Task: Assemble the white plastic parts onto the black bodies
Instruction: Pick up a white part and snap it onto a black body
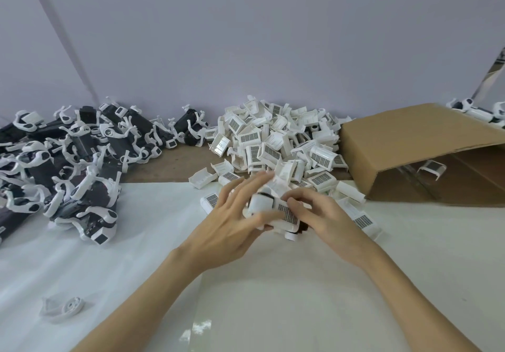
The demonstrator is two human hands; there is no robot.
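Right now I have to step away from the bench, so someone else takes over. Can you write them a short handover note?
Left hand and right hand both hold one unit over the white sheet; a white grille part sits on its black body, and whether it is fully seated I cannot tell.
Loose white grille parts lie heaped just behind the hands, beside the tipped cardboard box.
The pile of black bodies with white clips lies far left; one there shows a grille part, so it may be the finished stack.
A stray white piece lies near left.
Left: many grille parts unfitted.
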